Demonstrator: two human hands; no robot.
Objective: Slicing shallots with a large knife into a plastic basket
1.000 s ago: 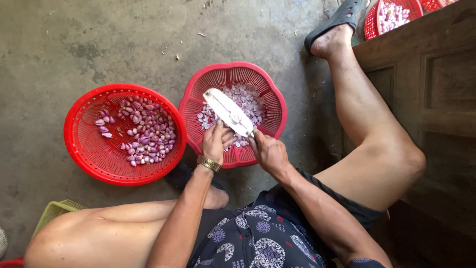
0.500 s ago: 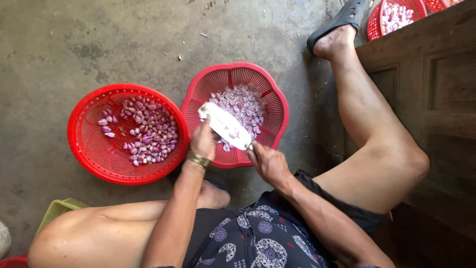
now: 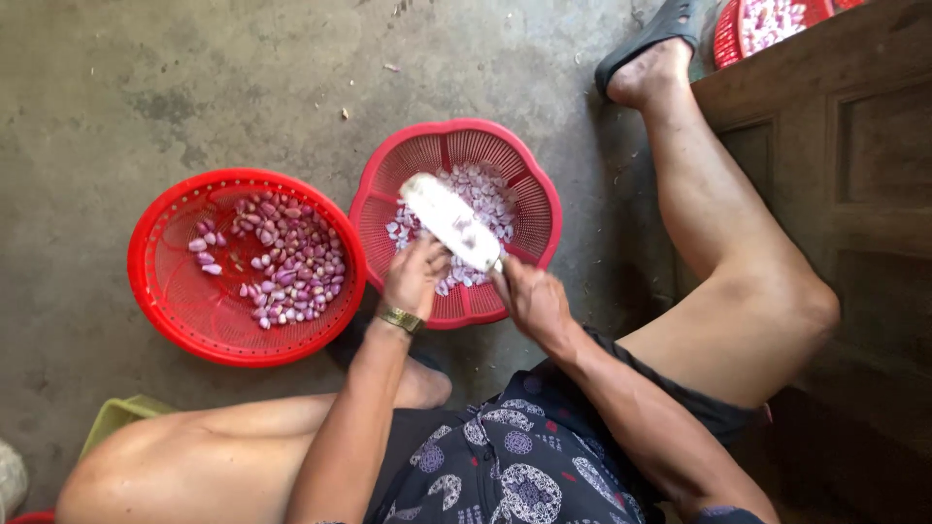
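My right hand (image 3: 532, 299) grips the handle of a broad cleaver (image 3: 449, 219) whose blade points up and left over a red basket (image 3: 524, 175) of peeled, pale shallot pieces (image 3: 481, 194). My left hand (image 3: 413, 277), with a gold watch on the wrist, is closed just under the blade; whatever small piece it holds is hidden by the fingers. To the left, a second red basket (image 3: 165, 281) holds unpeeled purple shallots (image 3: 286, 257).
Both baskets sit on a grey concrete floor (image 3: 146, 87). My bare legs spread left and right, one foot in a dark sandal (image 3: 650, 34). A wooden cabinet (image 3: 854, 194) stands at right, a third red basket (image 3: 767, 24) beyond it. A green object (image 3: 112, 417) lies bottom left.
The cleaver and both hands have shifted slightly down and right over the basket of peeled pieces. The view has drifted a little; the baskets have not moved.
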